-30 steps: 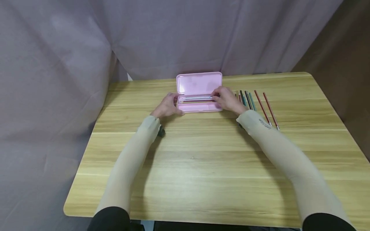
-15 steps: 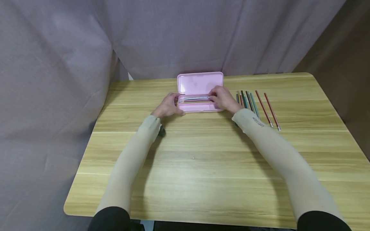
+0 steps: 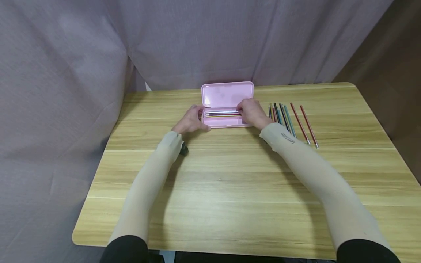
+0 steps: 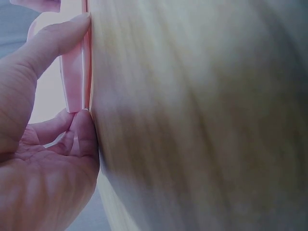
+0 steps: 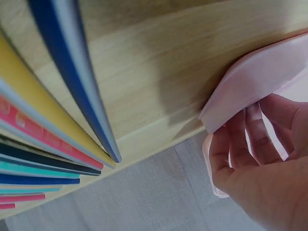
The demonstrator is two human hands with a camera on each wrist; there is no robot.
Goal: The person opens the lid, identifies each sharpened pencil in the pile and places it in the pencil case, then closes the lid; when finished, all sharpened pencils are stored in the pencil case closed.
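Since a second ago the right hand (image 3: 251, 112) has slid leftward over the open pink pencil case (image 3: 227, 94), fingers curled at its right end. Several pencils lie inside; about seven loose pencils (image 3: 289, 118) remain on the table (image 3: 230, 175), just right. Left hand (image 3: 192, 119) pinches the case's left end, steadying it.

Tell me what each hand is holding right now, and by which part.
The left hand grips the pink pencil case by its left end. The right hand rests at its right end; whether it holds anything cannot be told.
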